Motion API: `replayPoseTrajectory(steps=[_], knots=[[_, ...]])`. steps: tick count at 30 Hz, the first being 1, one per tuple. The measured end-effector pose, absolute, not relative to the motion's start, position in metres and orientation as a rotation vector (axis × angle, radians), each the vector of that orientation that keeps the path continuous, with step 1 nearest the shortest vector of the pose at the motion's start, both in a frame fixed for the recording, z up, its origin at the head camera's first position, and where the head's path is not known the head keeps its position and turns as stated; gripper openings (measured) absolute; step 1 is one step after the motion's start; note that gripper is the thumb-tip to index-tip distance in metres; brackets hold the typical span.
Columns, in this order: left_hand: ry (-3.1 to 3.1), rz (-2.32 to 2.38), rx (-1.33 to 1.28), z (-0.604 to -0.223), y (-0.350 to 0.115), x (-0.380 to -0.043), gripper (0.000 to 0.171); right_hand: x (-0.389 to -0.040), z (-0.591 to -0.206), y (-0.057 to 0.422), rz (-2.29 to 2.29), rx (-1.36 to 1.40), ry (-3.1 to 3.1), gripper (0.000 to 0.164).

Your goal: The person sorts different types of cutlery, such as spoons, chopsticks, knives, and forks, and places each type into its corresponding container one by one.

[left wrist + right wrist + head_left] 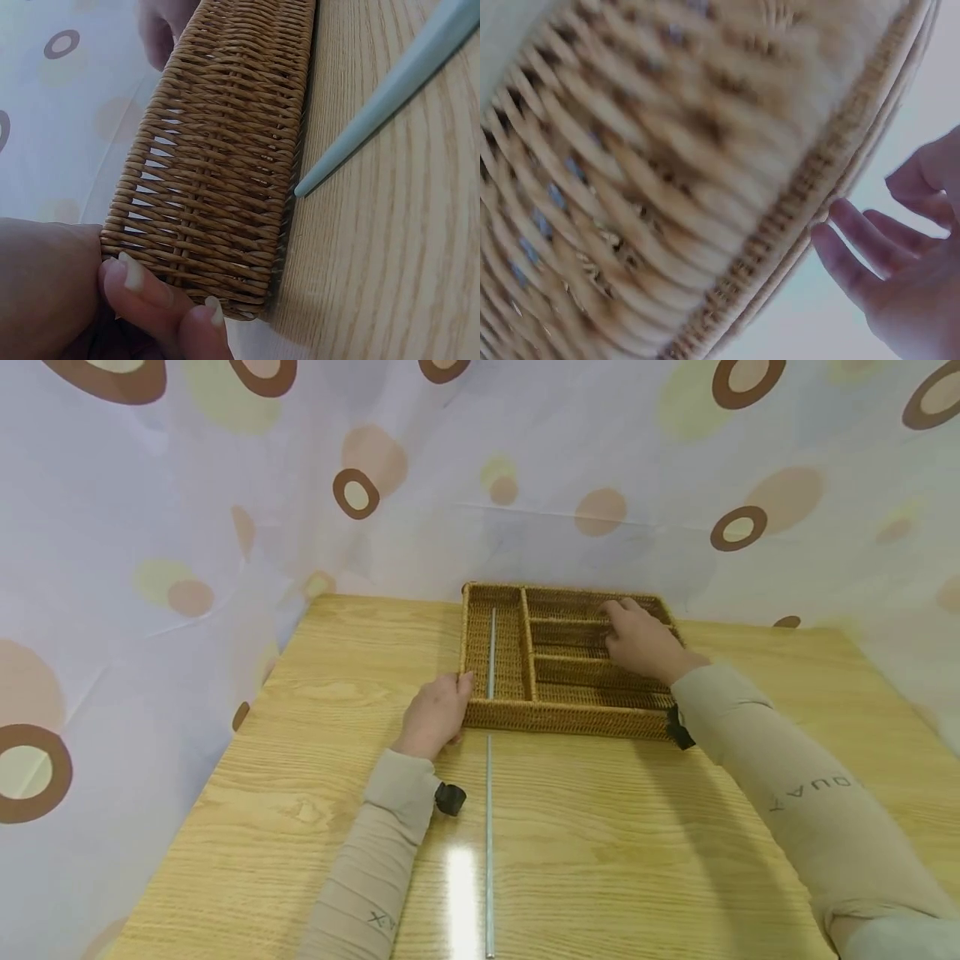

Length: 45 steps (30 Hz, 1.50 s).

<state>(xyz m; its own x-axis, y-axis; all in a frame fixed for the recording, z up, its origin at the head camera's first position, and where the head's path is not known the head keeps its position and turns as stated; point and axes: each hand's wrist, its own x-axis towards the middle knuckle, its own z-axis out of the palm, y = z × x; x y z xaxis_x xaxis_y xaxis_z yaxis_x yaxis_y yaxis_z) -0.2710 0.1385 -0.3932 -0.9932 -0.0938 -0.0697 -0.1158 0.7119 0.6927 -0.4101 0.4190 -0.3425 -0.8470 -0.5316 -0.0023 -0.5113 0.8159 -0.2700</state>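
Observation:
A brown woven divided tray (pixel 577 718) sits at the back of the table. My left hand (pixel 437 714) grips its front left corner; the fingertips (pixel 150 296) curl round the wicker wall in the left wrist view. Over the right-hand compartments, my right hand (pixel 643 642) hangs with loosely bent, separated fingers and holds nothing. In the right wrist view, its fingers (pixel 855 259) appear at the rim; whether they touch is unclear. One slim silvery stick (pixel 492 652) lies lengthwise in the left compartment. Another slim stick (pixel 490 843) lies on the table, its tip close to the tray's front wall.
The tray has a long left compartment and three narrower ones at right, split by wicker dividers (pixel 528 647). Behind the light wooden table (pixel 315 760) hangs a white sheet (pixel 465 543) with brown and peach circles. Bright glare (pixel 461 893) falls left of the nearer stick.

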Motion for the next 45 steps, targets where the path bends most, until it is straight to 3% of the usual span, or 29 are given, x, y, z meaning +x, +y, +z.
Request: replayPoseTrajectory(steps=[9, 21, 34, 45], knots=[[2.872, 1.168, -0.190, -0.394, 0.138, -0.270, 0.049, -0.353, -0.352, 0.401, -0.575, -1.275, 3.102, 0.025], [2.870, 1.171, -0.183, -0.390, 0.140, -0.269, 0.050, -0.268, -0.374, 0.365, -0.696, -1.833, 2.868, 0.022], [2.871, 1.166, -0.177, -0.391, 0.140, -0.269, 0.050, -0.187, -0.406, 0.354, -0.538, -2.095, 2.425, 0.014], [2.876, 1.140, -0.174, -0.391, 0.140, -0.269, 0.051, -0.165, -0.408, 0.352, -0.396, -2.136, 2.302, 0.022]])
